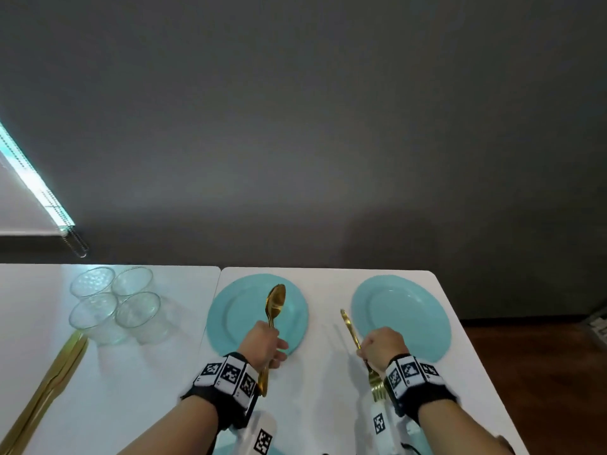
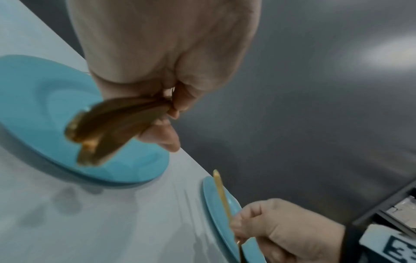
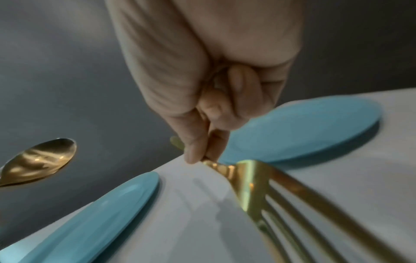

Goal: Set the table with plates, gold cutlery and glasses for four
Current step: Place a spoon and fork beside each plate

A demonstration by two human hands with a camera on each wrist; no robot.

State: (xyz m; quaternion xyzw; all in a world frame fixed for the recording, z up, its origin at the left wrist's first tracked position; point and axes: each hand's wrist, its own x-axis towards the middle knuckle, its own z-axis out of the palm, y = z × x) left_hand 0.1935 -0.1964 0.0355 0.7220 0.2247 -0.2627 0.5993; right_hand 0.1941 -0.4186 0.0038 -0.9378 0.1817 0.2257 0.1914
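Two teal plates lie side by side on the white table, the left plate and the right plate. My left hand grips a stack of gold spoons by the handles, bowls pointing away over the left plate. The bowls of the gold spoons hang above it. My right hand grips gold forks between the two plates. Their tines point back at my wrist and the handles point away, next to the right plate.
Several clear glasses stand clustered at the back left. Gold knives lie in a row near the left front. A seam splits the two tabletops. The table's right edge drops to a wooden floor. A grey wall stands behind.
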